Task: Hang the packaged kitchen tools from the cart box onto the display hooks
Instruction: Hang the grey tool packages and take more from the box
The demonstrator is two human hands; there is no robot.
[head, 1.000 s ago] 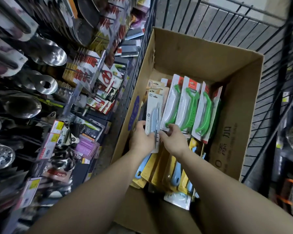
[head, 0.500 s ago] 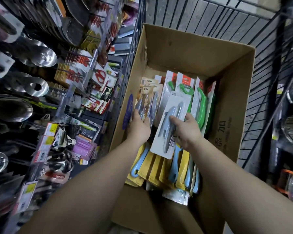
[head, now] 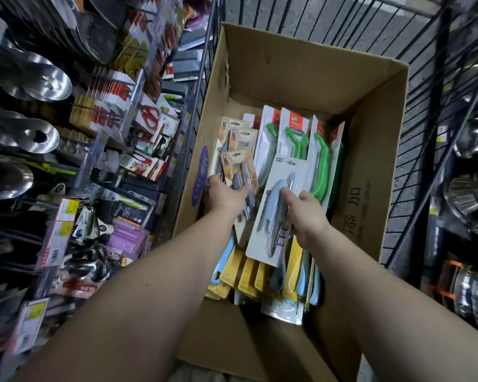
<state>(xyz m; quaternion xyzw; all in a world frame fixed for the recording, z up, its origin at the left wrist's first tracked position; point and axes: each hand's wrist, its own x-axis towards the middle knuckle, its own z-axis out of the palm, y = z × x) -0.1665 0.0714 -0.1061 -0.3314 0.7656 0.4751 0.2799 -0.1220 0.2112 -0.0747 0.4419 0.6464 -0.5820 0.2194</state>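
Head cam: right hand (head: 305, 216) gripping white pkg (head: 273, 216), hang-tab far; left hand (head: 226, 197) gripping tan pkgs (head: 240, 166).

Cardboard box (head: 370, 166), right inner wall: printed characters "添加". White peeler package (head: 262, 144), far left in box: "Kitchen" along its edge. Other labels illegible.

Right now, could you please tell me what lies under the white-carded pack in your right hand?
Under the white pack lie yellow-carded packs with blue handles. Anything directly beneath its card is covered.
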